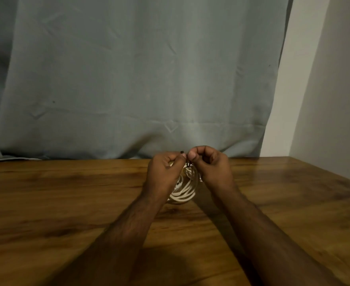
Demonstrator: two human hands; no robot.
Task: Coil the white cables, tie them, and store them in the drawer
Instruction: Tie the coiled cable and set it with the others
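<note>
A coil of white cable [185,189] stands on edge on the wooden table [67,193], between my two hands. Across the top of the coil runs a thin dark tie [188,163]. My left hand [166,172] pinches one end of the tie, whose dark tip sticks up above the fingers. My right hand [211,166] pinches the other part of the tie between thumb and forefinger, just right of the left hand's fingertips. Both hands hide the upper half of the coil. No drawer is in view.
A grey-green curtain [139,79] hangs behind the table's far edge. A pale wall [324,89] stands at the right, by the table's right corner.
</note>
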